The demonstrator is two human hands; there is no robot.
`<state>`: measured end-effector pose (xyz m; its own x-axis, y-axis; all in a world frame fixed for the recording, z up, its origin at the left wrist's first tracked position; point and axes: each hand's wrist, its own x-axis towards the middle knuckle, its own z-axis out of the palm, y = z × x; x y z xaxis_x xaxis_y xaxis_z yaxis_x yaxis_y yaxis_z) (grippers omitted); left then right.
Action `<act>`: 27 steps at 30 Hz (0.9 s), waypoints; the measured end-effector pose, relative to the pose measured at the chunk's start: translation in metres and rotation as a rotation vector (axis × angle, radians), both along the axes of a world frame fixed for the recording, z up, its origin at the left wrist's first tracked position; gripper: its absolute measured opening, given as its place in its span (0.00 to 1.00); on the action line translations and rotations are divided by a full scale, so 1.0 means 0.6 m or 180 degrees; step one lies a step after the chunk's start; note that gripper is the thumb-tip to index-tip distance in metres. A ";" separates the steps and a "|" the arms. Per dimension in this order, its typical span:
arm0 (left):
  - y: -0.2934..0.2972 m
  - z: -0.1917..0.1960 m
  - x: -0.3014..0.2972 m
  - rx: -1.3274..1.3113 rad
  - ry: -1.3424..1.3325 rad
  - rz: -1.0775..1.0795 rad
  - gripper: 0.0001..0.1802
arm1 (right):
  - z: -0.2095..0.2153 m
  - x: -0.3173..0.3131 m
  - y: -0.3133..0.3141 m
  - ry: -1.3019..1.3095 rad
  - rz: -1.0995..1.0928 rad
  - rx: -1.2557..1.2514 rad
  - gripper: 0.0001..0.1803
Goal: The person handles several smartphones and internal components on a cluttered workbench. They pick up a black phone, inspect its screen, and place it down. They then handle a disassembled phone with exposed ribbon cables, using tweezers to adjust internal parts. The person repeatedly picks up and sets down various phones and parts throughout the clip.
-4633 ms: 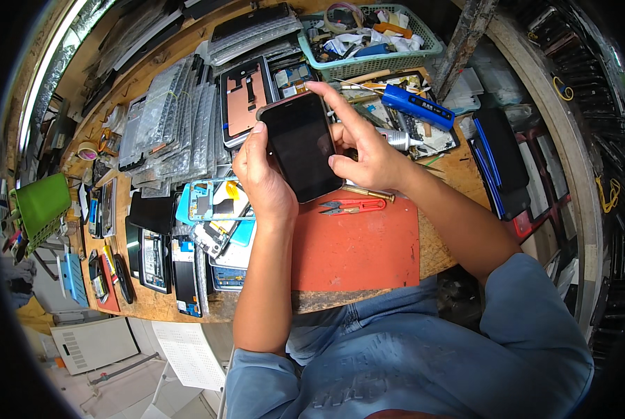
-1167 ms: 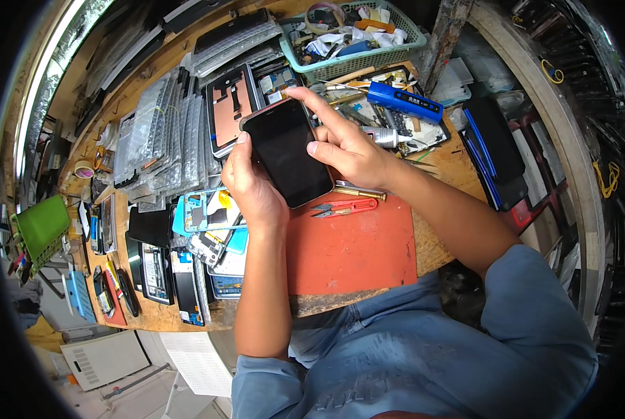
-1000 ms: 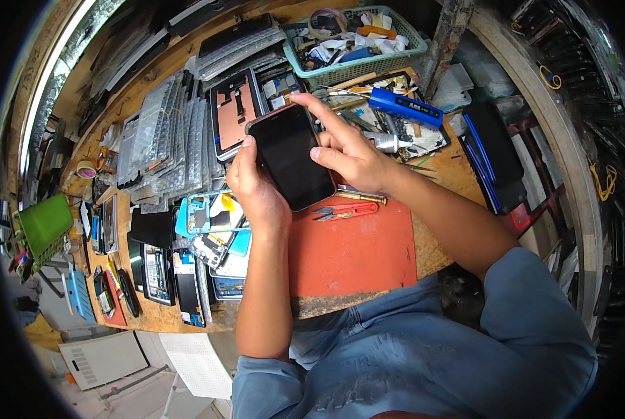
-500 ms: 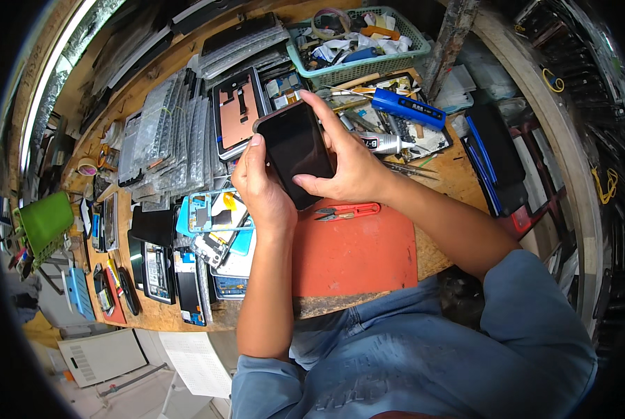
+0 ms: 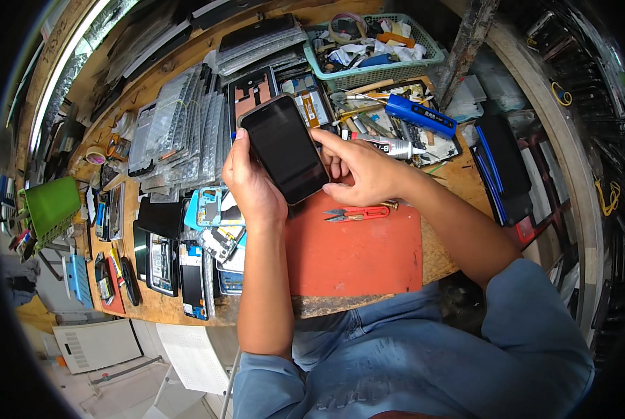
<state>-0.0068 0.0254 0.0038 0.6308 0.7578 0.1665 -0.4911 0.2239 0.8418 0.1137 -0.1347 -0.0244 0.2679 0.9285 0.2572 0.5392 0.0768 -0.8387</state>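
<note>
Both of my hands hold a black smartphone (image 5: 284, 148) with a dark screen, tilted above the workbench. My left hand (image 5: 249, 180) grips its left edge from below, thumb along the side. On the phone's right edge sits my right hand (image 5: 358, 174), with the fingers curled around and the thumb at the lower corner. Under my hands lies an orange-red work mat (image 5: 358, 251). Small red snips (image 5: 358, 212) rest on the mat just below my right hand.
A green basket (image 5: 379, 70) of odds and ends stands at the back. A blue tool (image 5: 420, 115) and a glue tube (image 5: 389, 146) lie right of the phone. Stacks of phone screens and parts (image 5: 176, 133) fill the left. A green bin (image 5: 50, 204) sits far left.
My right hand has slid from on top of the screen to the phone's right edge, uncovering the dark screen. The phone has stayed in both hands, shifting slightly.
</note>
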 end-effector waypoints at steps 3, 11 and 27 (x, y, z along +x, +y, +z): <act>-0.002 0.002 0.004 -0.0078 -0.0022 0.0058 0.17 | 0.005 0.000 -0.001 0.0022 0.0020 -0.0121 0.53; -0.005 -0.002 0.007 -0.0240 -0.0043 0.0124 0.16 | -0.030 0.005 0.019 0.0141 -0.0321 0.0578 0.29; -0.013 -0.008 0.012 -0.0258 -0.0094 0.0004 0.16 | 0.006 -0.001 0.006 0.0649 -0.0574 0.0446 0.14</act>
